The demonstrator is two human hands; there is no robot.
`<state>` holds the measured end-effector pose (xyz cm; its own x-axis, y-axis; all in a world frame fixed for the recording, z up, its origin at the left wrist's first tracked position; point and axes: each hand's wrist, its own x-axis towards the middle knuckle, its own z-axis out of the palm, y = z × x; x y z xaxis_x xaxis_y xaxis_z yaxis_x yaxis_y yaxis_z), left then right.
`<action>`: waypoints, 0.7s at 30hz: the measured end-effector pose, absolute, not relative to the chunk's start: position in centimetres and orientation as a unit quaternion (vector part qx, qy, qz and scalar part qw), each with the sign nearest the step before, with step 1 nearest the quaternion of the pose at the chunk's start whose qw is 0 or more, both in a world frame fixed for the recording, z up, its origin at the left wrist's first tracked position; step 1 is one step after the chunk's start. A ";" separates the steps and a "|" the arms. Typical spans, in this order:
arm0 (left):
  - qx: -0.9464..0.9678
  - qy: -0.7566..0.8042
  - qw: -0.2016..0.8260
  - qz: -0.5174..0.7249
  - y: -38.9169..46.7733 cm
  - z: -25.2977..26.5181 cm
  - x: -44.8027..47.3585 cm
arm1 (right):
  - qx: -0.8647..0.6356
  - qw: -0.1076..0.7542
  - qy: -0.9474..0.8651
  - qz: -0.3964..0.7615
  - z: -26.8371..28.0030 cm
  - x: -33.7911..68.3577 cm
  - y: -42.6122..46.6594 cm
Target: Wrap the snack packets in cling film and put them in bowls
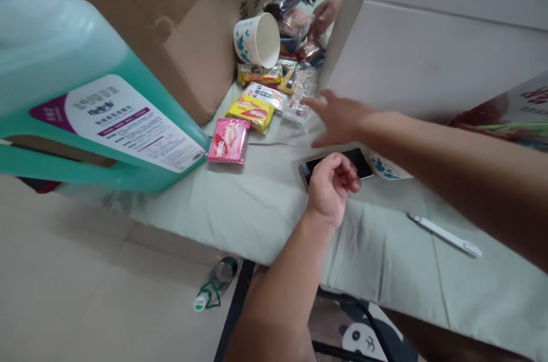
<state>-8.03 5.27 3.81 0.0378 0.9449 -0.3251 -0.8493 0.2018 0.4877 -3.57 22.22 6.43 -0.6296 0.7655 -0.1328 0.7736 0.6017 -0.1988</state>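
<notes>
My right hand (pixel 336 116) stretches in from the right, fingers spread and empty, slightly blurred. Its fingertips are close to a clear-wrapped snack (pixel 298 104). My left hand (pixel 333 185) is over a dark phone (pixel 359 162) on the cloth, its fingers curled in and nothing visible in them. Left of the hands, a pink nabati wafer pack (pixel 228 140) lies in front of a yellow nabati pack (pixel 252 112). Behind these is a white snack pack (pixel 266 95). A paper tub (pixel 257 40) with blue leaves lies tilted on its side among more wrapped snacks.
Another person's hand (pixel 324 18) is at the far snacks. A green liquid jug (pixel 128 122) and cardboard box (pixel 180 25) stand left; a white box (pixel 428 59) stands right. A white pen-like tool (pixel 447 235) and a second paper tub (pixel 387 168) are on the cloth. A bottle (pixel 218 282) lies below.
</notes>
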 end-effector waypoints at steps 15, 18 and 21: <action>0.050 0.252 0.707 0.659 4.9 4.5 -10.7 | 0.448 -0.205 0.846 -0.205 3.7 -5.9 19.4; 0.100 0.216 0.720 0.652 4.6 4.6 -11.0 | 0.458 -0.308 0.810 -0.197 4.9 -1.3 14.9; 0.153 0.255 0.712 0.636 4.7 4.1 -10.2 | 0.489 -0.353 0.769 -0.213 4.5 5.8 8.6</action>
